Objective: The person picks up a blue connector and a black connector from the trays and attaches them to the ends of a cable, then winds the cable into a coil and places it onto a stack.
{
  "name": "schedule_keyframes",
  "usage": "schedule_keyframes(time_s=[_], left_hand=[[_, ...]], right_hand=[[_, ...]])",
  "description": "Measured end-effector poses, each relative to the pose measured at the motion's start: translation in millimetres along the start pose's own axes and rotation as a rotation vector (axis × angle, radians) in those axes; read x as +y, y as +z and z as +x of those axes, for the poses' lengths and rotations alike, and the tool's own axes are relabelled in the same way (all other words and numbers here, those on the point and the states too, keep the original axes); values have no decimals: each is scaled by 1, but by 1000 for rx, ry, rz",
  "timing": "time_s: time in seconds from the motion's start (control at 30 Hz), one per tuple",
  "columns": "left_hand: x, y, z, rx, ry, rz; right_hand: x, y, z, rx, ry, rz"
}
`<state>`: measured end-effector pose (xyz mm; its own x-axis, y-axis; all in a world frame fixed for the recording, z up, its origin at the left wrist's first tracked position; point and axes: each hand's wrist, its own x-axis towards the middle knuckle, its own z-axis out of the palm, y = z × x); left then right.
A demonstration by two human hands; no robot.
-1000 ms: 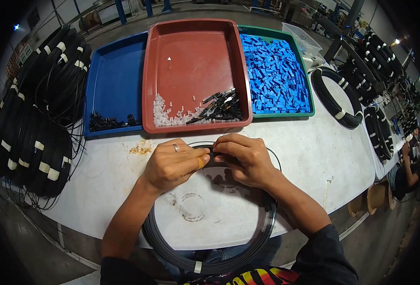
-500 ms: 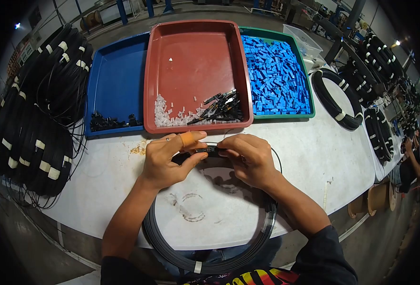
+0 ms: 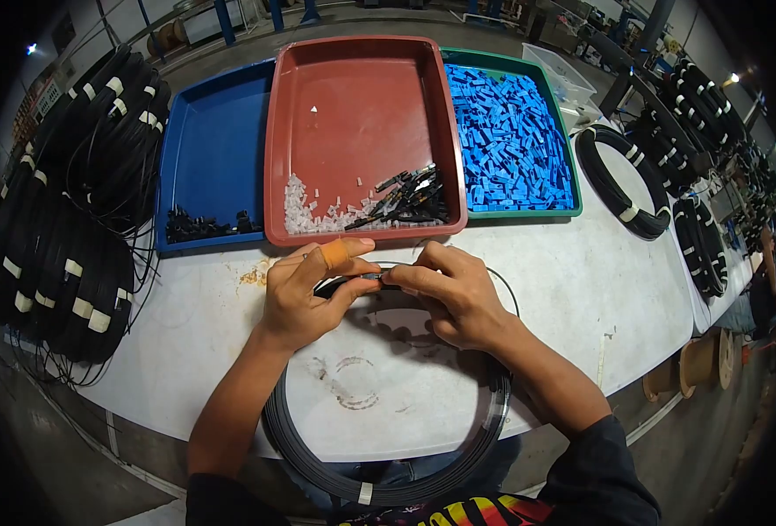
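Note:
My left hand [image 3: 305,294] and my right hand [image 3: 449,289] meet over the white table [image 3: 581,289], pinching a small black connector [image 3: 373,277] on the end of a black cable. That cable belongs to a large black coil [image 3: 388,478] lying on the table around my forearms and hanging over the near edge. An orange bandage wraps my left index finger. Just beyond my hands stands a red tray [image 3: 362,105] holding small clear pieces [image 3: 318,215] and black connector parts [image 3: 405,200].
A blue tray [image 3: 213,140] with a few black parts sits left of the red one; a green tray [image 3: 515,136] full of blue pieces sits right. Stacked black cable coils [image 3: 64,219] crowd the left edge, and more coils [image 3: 625,180] lie at right.
My left hand has turned so its bandaged index finger now lies on top, and both hands have shifted slightly toward the red tray with the connector between them.

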<state>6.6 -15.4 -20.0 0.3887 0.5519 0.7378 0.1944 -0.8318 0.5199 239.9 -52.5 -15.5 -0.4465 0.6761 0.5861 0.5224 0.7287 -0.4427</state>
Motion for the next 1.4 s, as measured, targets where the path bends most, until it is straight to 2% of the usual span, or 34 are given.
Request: schedule_keyframes(time_s=[0.23, 0.3, 0.4, 0.53, 0.6, 0.67, 0.7, 0.8, 0.87, 0.97, 1.4], left_hand=[[-1, 0, 0, 4, 15, 15], [-4, -3, 2, -28, 138, 86], [-2, -6, 5, -46, 187, 104], [-3, -2, 1, -49, 129, 75], [0, 0, -2, 19, 2, -20], [0, 0, -1, 8, 21, -21], [0, 0, -1, -3, 40, -22], [0, 0, 0, 0, 57, -12], [-2, -1, 2, -19, 99, 16], [-3, -2, 2, -38, 140, 52], [-2, -2, 2, -31, 188, 56]], right_hand=[[4, 0, -2, -8, -33, -27], [4, 0, -1, -11, -37, -30], [2, -1, 0, -17, -31, -24], [-6, -4, 4, -16, 0, -75], [-3, 1, 4, 2, 16, -84], [7, 10, 1, 135, -13, 68], [7, 10, -1, 134, -13, 68], [3, 4, -1, 88, -4, 26], [1, 0, -2, -44, 16, -74], [0, -2, -1, -75, 27, -81], [-2, -3, 1, -43, -2, -40]])
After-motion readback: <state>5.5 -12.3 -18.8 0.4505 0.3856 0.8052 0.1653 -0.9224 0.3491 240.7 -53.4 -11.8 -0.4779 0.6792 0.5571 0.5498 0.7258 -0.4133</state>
